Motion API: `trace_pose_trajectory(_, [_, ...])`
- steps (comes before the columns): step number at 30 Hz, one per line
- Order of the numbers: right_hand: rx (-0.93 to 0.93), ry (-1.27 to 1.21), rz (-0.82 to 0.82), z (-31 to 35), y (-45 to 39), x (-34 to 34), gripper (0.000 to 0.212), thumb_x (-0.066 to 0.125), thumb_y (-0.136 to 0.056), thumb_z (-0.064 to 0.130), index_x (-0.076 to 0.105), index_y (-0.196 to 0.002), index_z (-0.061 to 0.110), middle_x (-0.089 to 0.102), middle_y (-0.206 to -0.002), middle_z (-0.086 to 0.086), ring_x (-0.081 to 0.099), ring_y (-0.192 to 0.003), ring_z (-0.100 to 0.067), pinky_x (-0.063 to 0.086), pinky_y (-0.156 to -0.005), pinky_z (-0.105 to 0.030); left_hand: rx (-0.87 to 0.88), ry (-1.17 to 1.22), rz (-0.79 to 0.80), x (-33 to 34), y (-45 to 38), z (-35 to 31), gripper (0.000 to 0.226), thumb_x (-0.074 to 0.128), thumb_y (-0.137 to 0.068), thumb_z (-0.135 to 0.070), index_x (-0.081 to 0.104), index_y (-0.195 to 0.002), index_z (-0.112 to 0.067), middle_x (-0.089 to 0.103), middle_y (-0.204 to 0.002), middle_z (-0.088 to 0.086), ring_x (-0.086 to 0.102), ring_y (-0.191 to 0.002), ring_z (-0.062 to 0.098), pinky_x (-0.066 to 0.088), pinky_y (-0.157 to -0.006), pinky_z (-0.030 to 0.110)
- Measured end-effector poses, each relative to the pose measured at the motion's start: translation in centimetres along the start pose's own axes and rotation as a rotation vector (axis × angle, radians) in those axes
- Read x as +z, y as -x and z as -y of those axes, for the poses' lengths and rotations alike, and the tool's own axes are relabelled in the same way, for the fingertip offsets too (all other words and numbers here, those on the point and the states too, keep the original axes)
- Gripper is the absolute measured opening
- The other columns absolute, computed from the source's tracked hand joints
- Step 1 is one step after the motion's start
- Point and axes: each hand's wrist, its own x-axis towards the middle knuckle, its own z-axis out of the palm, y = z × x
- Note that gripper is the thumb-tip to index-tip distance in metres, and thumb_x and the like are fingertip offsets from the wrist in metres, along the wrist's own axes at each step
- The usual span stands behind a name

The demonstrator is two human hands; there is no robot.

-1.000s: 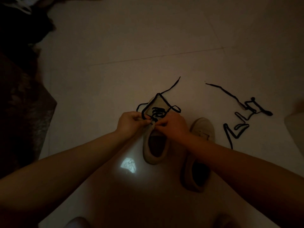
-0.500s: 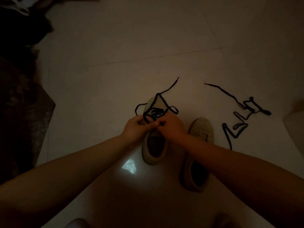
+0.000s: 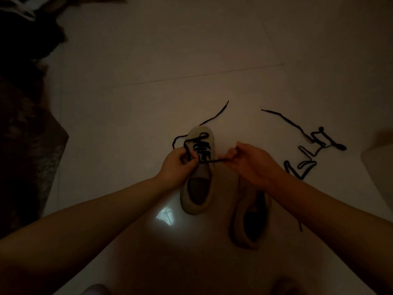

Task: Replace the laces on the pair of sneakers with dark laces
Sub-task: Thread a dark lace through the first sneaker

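The floor point(image 3: 191, 50) is looking like smooth, glossy tile, throwing back a bright reflection at six o'clock of the laced sneaker point(image 3: 197, 194). Both sneakers are showing a matt, cloth-like pale upper, the second sneaker point(image 3: 246, 231) included. The dark laces point(image 3: 202, 149) are appearing as flat woven cloth, dull-surfaced, like the loose lace point(image 3: 306, 158) lying at three o'clock.

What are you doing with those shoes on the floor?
A person is threading a dark lace through the left sneaker. The left hand pinches one part of the lace and the right hand pulls another part out sideways. Several rows are already laced. The other sneaker lies beside it and shows no lace. A second dark lace lies loose on the floor to the right.
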Motion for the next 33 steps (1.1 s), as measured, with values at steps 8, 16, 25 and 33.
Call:
trace_pose_trajectory(8, [-0.253,1.795,0.112,-0.5,0.1,-1.9,0.024,0.051,-0.093,0.038,0.066,-0.101,0.02,0.062,-0.093,0.003,0.058,-0.086,-0.013,0.046,-0.075,-0.027,0.072,-0.068,0.001,-0.3,0.0,0.0,0.008,0.064,-0.076,-0.019,0.058,-0.08,-0.022,0.061,-0.079,0.007,0.057,-0.07,0.015,0.046,-0.068,0.026])
trace_pose_trajectory(16, [-0.385,0.795,-0.079,5.2,0.7,-2.4,0.031,0.041,-0.099,0.016,0.05,-0.07,0.016,0.058,-0.076,0.002,0.057,-0.069,0.003,0.045,-0.071,-0.018,0.07,-0.167,-0.051,-0.4,0.0,0.5,0.04,0.067,-0.083,-0.014,0.055,-0.121,-0.013,0.054,-0.1,0.005,0.055,-0.08,0.017,0.047,-0.073,0.028])
trace_pose_trajectory(25, [0.078,0.161,0.098,5.7,0.4,-1.9,0.046,0.035,-0.099,0.028,0.037,-0.054,0.018,0.027,-0.041,0.008,0.022,-0.033,-0.004,0.02,-0.03,-0.015,0.131,-0.254,-0.112,-0.2,0.0,0.9,0.03,0.067,-0.083,-0.014,0.063,-0.112,-0.012,0.055,-0.102,0.004,0.055,-0.082,0.015,0.044,-0.077,0.026])
trace_pose_trajectory(33, [-0.002,1.738,0.293,3.1,0.7,-1.7,0.021,0.06,-0.088,0.041,0.071,-0.099,0.027,0.069,-0.101,0.003,0.062,-0.088,-0.008,0.048,-0.076,-0.021,0.163,-0.29,-0.148,0.0,0.1,1.3,0.031,0.065,-0.087,-0.025,0.066,-0.113,-0.009,0.059,-0.103,0.004,0.057,-0.09,0.015,0.044,-0.081,0.023])
